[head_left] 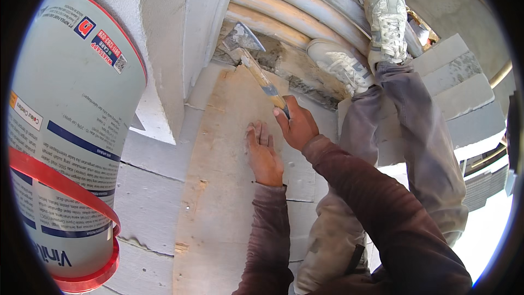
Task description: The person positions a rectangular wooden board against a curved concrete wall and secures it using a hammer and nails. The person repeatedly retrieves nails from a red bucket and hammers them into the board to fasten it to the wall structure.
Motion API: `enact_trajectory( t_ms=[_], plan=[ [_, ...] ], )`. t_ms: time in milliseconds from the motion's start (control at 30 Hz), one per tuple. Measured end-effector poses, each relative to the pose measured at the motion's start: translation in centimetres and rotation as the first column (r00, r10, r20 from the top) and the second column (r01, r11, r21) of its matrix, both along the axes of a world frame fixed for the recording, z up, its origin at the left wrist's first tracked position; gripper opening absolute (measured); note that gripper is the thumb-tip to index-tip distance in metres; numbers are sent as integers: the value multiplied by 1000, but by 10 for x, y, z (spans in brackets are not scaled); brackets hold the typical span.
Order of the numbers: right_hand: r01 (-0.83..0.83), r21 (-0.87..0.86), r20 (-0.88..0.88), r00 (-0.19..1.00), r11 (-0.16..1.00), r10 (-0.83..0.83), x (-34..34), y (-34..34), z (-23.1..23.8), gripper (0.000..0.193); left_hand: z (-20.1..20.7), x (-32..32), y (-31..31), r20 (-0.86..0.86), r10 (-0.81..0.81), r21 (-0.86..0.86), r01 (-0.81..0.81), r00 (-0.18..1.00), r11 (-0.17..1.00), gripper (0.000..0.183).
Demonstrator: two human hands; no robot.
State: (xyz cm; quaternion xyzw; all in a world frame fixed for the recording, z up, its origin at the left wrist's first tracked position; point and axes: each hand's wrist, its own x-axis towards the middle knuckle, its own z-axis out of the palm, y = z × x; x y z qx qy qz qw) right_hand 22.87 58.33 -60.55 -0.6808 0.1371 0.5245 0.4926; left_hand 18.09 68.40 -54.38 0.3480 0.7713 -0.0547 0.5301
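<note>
My right hand point(299, 125) is wrapped round the lower end of a worn wooden handle. This belongs to a hatchet point(258, 76) with a broad, whitish metal head, which lies over the far end of a plywood board point(215, 186). My left hand point(266, 155) rests on that pale, dusty board, just left of and nearer than my right hand. Its fingers are loosely bent and a little apart, with nothing seen in them. Beyond the hatchet head runs a rough, crumbly masonry edge point(297, 68).
A large grey paint bucket point(71, 109) with a red rim and red band stands at left, beside a white block point(147, 38). Several dusty bamboo poles point(300, 0) lie at the far side. My shoes point(387, 16) are beside them, near stacked grey blocks point(456, 82) at right.
</note>
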Motion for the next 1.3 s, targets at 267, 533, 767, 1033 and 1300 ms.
enact_trajectory(
  t_ms=[267, 533, 767, 1033, 1300],
  plan=[
    [-197, -12, -267, 945, 980, 187, -9, 21, -10, 32, 120, -13, -78, -213, -428, -345, 342, 878, 874, 53],
    [-137, -26, -202, 971, 990, 129, -32, 30, -12, 33, 180, 29, -117, 29, -715, -469, 641, 699, 608, 39],
    [48, -39, -225, 973, 998, -55, -14, 27, -6, 35, 168, 29, -116, 67, -701, -433, 653, 710, 621, 29],
    [-90, 4, -263, 961, 996, 88, -9, 37, -16, 38, 166, 30, -118, 28, -698, -407, 646, 715, 646, 27],
    [-228, 39, -298, 927, 973, 229, -6, 40, -33, 42, 165, 25, -122, -7, -629, -418, 569, 777, 708, 28]
  ],
)
